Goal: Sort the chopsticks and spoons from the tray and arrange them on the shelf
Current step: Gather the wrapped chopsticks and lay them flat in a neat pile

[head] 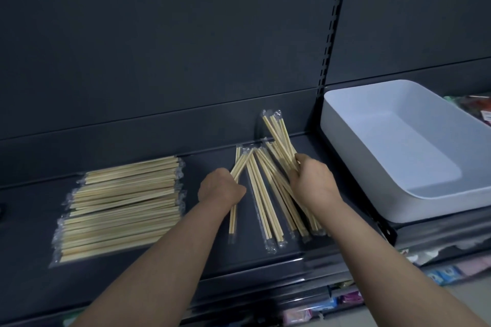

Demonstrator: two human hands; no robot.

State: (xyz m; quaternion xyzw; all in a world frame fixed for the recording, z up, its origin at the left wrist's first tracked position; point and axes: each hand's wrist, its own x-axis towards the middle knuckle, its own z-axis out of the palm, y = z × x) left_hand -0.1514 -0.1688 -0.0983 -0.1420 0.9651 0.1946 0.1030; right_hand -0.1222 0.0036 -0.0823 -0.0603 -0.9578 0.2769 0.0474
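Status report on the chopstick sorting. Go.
Left hand grips wrapped chopsticks; right hand grips a bundle above the loose pile. Neat stack lies left on shelf. Tray empty, no spoons visible. Nothing blocking.

The pale wooden chopsticks [121, 202] lie in clear, crinkled, glossy plastic sleeves. The dark grey metal shelf [207, 252] looks smooth and matt, as does its back panel [159, 48]. The white rectangular plastic tray [353, 103] has a smooth, faintly satin finish.
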